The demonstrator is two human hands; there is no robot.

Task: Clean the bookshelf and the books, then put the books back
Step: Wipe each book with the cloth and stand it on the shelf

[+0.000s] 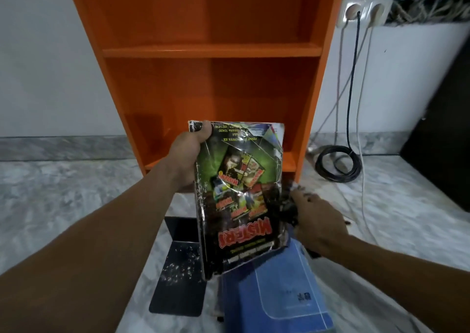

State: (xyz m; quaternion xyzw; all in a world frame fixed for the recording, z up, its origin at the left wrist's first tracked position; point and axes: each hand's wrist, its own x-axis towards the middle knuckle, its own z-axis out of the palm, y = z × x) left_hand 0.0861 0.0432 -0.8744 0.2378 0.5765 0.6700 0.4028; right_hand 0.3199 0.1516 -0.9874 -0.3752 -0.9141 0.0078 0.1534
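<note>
While the left hand [188,152] holds the worn book [241,198] up in the middle of the view, its thumb lies curled over the far left corner of the cover and the fingers are hidden behind it, so the hand is clamped on this book. The book is tilted, with the cover toward the camera and the red title upside down, and it is in front of the lowest compartment of the orange bookshelf [213,50]. The right hand [320,226] is at the right edge of the book, and its fingers are closed around a dark cloth [291,205] that touches this edge. No books are visible on the shelves of the bookshelf, which stands on the floor against the white wall [38,53]. Under the held book, nearer to the camera, a blue book [279,294] lies on the marble floor [63,193]. Just beside it on the left there is a black metal bookend [178,282] with pale specks on its flat part. To the right of the bookshelf a black cable coil [338,165] lies on the floor, and thin cables go up from there to the wall socket [361,12]. At the far right edge a dark panel [442,139] is visible.
</note>
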